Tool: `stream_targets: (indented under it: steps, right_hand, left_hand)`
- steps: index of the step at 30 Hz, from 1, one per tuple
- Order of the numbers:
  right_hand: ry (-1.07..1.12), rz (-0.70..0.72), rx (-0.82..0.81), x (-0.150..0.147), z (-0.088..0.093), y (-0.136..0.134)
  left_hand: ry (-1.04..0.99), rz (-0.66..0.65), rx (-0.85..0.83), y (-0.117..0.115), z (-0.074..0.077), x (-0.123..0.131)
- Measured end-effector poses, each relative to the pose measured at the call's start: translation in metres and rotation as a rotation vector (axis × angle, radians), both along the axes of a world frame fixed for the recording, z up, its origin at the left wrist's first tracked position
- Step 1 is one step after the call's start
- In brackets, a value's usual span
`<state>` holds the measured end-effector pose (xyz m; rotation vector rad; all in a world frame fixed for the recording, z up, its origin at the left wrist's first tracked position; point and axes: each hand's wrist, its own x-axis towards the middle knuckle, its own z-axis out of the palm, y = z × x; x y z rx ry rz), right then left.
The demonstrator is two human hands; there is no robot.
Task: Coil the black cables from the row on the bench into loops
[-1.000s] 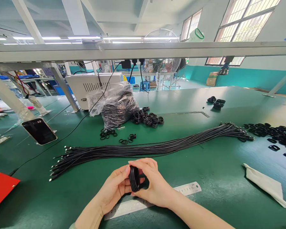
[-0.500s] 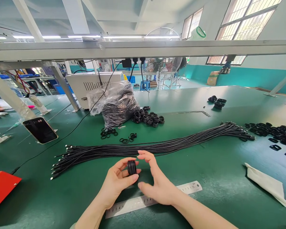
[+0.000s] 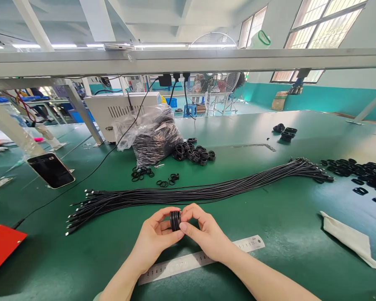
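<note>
Between my two hands is a short stack of black rings (image 3: 175, 220), standing on edge above the green table. My left hand (image 3: 156, 234) grips the stack from the left with thumb and fingers. From the right, my right hand (image 3: 203, 232) pinches the stack's near end with thumb and fingertips. Under my wrists lies a steel ruler (image 3: 175, 267). Just beyond my hands a long bundle of black cables (image 3: 188, 195) with metal plugs at its ends stretches across the table. Loose black rings (image 3: 167, 180) lie behind the cables.
A plastic bag (image 3: 156, 140) of black items stands behind, with piled rings (image 3: 194, 154) beside it. More black pieces (image 3: 357, 171) spread at right, near a folded white cloth (image 3: 349, 239). A phone (image 3: 52, 170) and a red object (image 3: 3, 251) are at left. A metal beam (image 3: 188, 62) crosses above.
My right hand has closed in from an open position and now pinches the ring stack. My left hand still holds the stack, nearly unmoved.
</note>
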<state>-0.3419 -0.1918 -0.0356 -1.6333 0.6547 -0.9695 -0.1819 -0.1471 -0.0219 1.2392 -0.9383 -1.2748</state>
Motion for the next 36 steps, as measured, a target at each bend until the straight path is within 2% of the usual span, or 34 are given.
stream_targets:
  steps: [3, 5, 7, 9, 12, 14, 16, 18, 20, 24, 26, 27, 29, 31, 33, 36]
  right_hand:
    - [0.129, -0.026, -0.121, -0.008, 0.016, -0.003]
    - [0.331, -0.071, -0.235, -0.026, 0.035, -0.013]
    - [0.622, -0.215, -0.295, -0.058, 0.054, -0.025]
    - [0.926, -0.475, -0.257, -0.103, 0.065, -0.035]
    - [1.106, -0.875, -0.126, -0.176, 0.058, -0.035]
    - [1.188, -1.132, -0.034, -0.216, 0.041, -0.028]
    - [1.227, -1.280, 0.032, -0.243, 0.022, -0.021]
    - [1.219, -1.243, 0.032, -0.251, 0.008, -0.016]
    - [1.102, -1.131, 0.029, -0.240, 0.001, -0.011]
    - [0.508, -0.800, 0.084, -0.171, 0.011, 0.002]
    - [0.301, -0.571, 0.146, -0.127, 0.020, 0.008]
    - [0.251, -0.501, 0.125, -0.107, 0.024, 0.010]
    - [0.239, -0.460, -0.078, -0.072, 0.027, 0.011]
    - [0.278, -0.416, -0.424, -0.047, 0.025, 0.011]
    - [0.353, -0.338, -0.757, -0.034, 0.020, 0.009]
    - [0.505, -0.225, -1.076, -0.030, 0.013, 0.011]
  left_hand:
    - [-0.030, 0.020, 0.008, 0.000, 0.002, 0.001]
    - [-0.076, 0.038, 0.030, -0.001, 0.002, 0.004]
    - [-0.140, 0.058, 0.051, -0.005, 0.000, 0.009]
    - [-0.170, 0.050, 0.066, -0.010, -0.004, 0.012]
    - [-0.169, 0.034, 0.075, -0.013, -0.008, 0.012]
    - [-0.145, 0.035, 0.070, -0.011, -0.009, 0.008]
    - [-0.120, 0.038, 0.058, -0.009, -0.008, 0.003]
    - [-0.114, 0.037, 0.052, -0.008, -0.007, -0.001]
    - [-0.124, 0.029, 0.062, -0.007, -0.006, -0.003]
    - [-0.133, -0.011, 0.077, -0.004, -0.006, -0.004]
    - [-0.132, -0.032, 0.075, -0.002, -0.007, -0.004]
    - [-0.129, -0.041, 0.075, -0.002, -0.007, -0.004]
    - [-0.115, -0.055, 0.073, -0.002, -0.009, -0.005]
    - [-0.093, -0.064, 0.066, -0.002, -0.011, -0.006]
    - [-0.076, -0.067, 0.058, -0.002, -0.012, -0.007]
    - [-0.070, -0.066, 0.058, -0.001, -0.012, -0.008]
